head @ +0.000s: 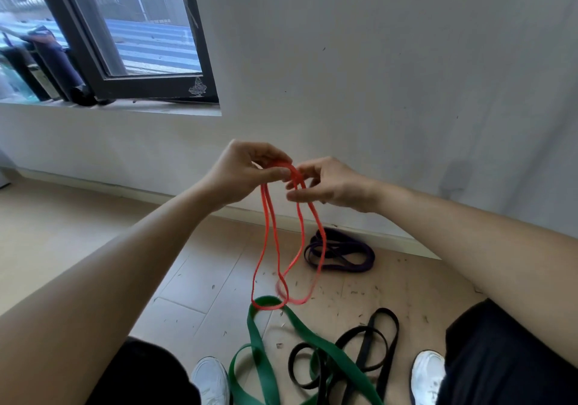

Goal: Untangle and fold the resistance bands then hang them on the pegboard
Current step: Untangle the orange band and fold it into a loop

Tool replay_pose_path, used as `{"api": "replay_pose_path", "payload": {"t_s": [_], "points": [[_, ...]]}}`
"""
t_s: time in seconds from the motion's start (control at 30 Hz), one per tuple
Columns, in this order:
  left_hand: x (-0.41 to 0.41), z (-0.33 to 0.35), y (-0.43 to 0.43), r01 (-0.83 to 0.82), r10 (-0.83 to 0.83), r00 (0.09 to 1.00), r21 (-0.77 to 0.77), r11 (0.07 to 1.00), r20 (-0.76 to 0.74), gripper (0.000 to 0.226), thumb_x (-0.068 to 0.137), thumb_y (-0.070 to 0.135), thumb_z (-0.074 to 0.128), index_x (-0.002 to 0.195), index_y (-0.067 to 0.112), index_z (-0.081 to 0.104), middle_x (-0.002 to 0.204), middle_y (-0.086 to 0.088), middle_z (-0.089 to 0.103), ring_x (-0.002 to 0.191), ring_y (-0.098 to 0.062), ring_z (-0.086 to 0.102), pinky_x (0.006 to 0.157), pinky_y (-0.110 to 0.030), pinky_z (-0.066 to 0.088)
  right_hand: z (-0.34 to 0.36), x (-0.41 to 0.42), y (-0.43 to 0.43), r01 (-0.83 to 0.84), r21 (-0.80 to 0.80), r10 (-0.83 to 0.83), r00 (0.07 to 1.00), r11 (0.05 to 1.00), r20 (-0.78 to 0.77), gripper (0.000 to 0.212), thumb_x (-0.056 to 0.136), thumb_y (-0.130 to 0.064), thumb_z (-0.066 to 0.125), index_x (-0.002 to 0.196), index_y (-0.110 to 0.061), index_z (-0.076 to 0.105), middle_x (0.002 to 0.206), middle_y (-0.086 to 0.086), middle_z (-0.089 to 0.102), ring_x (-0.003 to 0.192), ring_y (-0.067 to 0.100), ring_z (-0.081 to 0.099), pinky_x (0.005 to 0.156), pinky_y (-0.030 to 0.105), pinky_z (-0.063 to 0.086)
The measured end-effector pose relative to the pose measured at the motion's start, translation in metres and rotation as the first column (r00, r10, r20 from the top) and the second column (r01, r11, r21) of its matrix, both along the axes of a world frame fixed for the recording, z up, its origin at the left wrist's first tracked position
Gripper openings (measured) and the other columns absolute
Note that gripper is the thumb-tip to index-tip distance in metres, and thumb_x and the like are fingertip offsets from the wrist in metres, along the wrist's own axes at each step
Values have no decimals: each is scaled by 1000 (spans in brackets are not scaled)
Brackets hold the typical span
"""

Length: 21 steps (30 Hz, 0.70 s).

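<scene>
Your left hand has thumb and fingers pinched together over the top bend of the thin red rubber resistance band, and that pinch is the point everything else hangs from. Your right hand sits just beside it, fingers loosely curled and touching the same top bend; whether it is actually clamped on a strand or only brushing it, you cannot tell from here. From the pinch the band drops almost straight down toward the floor, so its long axis is vertical and it lies below both hands, doubled into two long loops that cross near the bottom. The lowest loop ends appear to rest on, or just above, the wide green flat resistance band sprawled on the pale wood-look floor between your white shoes; contact is not certain. The fold looks only partly made, so the next move likely turns on that crossing low down: your right hand is the freer one and nearer the outer strand, so it seems best placed to run down and sort it while the left keeps the top. The green band is laced with a narrow black loop band, and a coiled dark purple band lies well apart by the white wall. No pegboard is in view.
</scene>
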State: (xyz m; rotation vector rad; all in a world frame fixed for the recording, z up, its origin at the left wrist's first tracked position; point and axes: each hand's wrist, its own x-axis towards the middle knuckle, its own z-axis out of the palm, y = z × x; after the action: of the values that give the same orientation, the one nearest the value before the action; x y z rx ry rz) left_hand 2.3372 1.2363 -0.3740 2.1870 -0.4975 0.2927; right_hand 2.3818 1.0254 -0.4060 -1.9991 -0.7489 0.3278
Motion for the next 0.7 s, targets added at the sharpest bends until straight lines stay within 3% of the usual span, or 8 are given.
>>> {"api": "replay_pose_path", "payload": {"t_s": [0.13, 0.2, 0.3, 0.43, 0.6, 0.7], "points": [[0, 8, 0, 27, -29, 999, 88, 996, 30, 29, 86, 10, 77, 115, 13, 73, 96, 7, 75, 88, -3, 72, 80, -16, 56, 1, -5, 17, 26, 69, -25, 1000, 997, -16, 23, 88, -19, 78, 110, -15, 73, 98, 0, 73, 91, 10, 70, 80, 23, 52], [-2, 13, 4, 46, -49, 998, 125, 991, 28, 32, 87, 10, 77, 118, 13, 72, 98, 8, 75, 92, -2, 73, 82, -15, 56, -2, -4, 23, 20, 55, -18, 999, 998, -37, 23, 88, -21, 78, 110, -17, 73, 98, 0, 74, 90, 9, 70, 78, 22, 52], [-6, 18, 8, 49, -53, 998, 118, 992, 28, 33, 88, 9, 75, 121, 11, 71, 98, 5, 76, 92, -4, 74, 79, -16, 56, -5, -5, 32, -11, 69, 15, 998, 998, -58, 26, 86, -23, 80, 110, -17, 73, 106, -4, 74, 97, 8, 71, 90, 27, 55], [-11, 24, 15, 29, -28, 1000, -122, 992, 7, 27, 91, 10, 71, 118, 12, 70, 98, -1, 76, 90, -15, 75, 75, -24, 59, -6, -10, 44, -48, 11, 48, 998, 999, -28, 28, 89, -29, 77, 113, -15, 74, 97, -13, 72, 93, 4, 68, 81, 19, 49], [-16, 29, 22, 23, -35, 999, -370, 929, -24, 28, 86, 22, 71, 113, 16, 70, 99, -4, 75, 92, -21, 73, 79, -29, 59, -3, -10, 51, -73, -8, 73, 996, 997, -59, 25, 90, -33, 75, 109, -17, 74, 104, -3, 74, 98, 18, 70, 75, 28, 55], [-18, 31, 24, 18, -39, 999, -473, 881, -35, 34, 84, 24, 70, 116, 14, 68, 101, -5, 75, 95, -22, 73, 80, -29, 59, 0, -10, 53, -86, -26, 85, 996, 996, -38, 18, 91, -28, 74, 100, -12, 73, 94, 1, 75, 89, 17, 72, 72, 29, 58]]}}
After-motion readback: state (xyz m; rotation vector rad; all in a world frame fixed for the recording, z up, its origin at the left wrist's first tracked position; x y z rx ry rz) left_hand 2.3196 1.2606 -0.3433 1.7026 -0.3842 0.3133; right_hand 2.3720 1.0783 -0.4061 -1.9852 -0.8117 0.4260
